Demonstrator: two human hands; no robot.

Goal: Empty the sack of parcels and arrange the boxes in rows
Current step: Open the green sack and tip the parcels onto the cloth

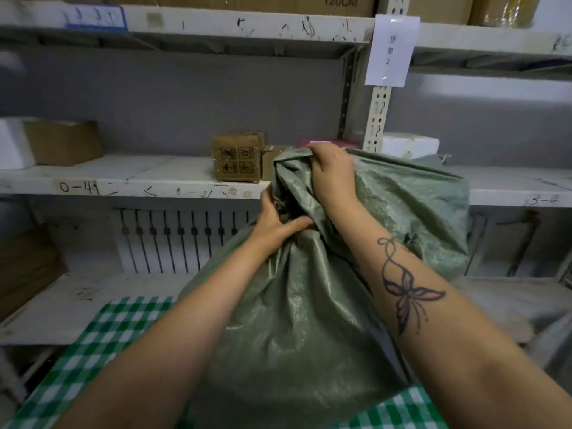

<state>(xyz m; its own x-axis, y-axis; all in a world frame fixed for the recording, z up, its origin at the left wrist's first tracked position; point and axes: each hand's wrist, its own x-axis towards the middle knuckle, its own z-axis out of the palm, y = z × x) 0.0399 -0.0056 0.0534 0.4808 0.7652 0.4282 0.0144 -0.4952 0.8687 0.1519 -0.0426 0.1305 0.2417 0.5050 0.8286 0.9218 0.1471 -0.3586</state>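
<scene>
A large green woven sack (303, 320) stands in front of me, its top raised to the level of the middle shelf. My right hand (329, 168) grips the bunched top edge of the sack. Lower down, my left hand (278, 226) grips a fold of the fabric at the sack's neck. What is inside the sack is hidden. On the middle shelf (123, 178), just behind the sack, stands a brown cardboard box (236, 157) with printed handling symbols. A smaller brown box (270, 161) and a red box (322, 142) sit partly hidden by the sack.
A brown box (63, 142) and white foam block (14, 144) sit at the shelf's left; another white foam block (410, 144) lies to the right of the upright post (376, 119). Green checked cloth (102, 342) lies below. Large cartons fill the top shelf.
</scene>
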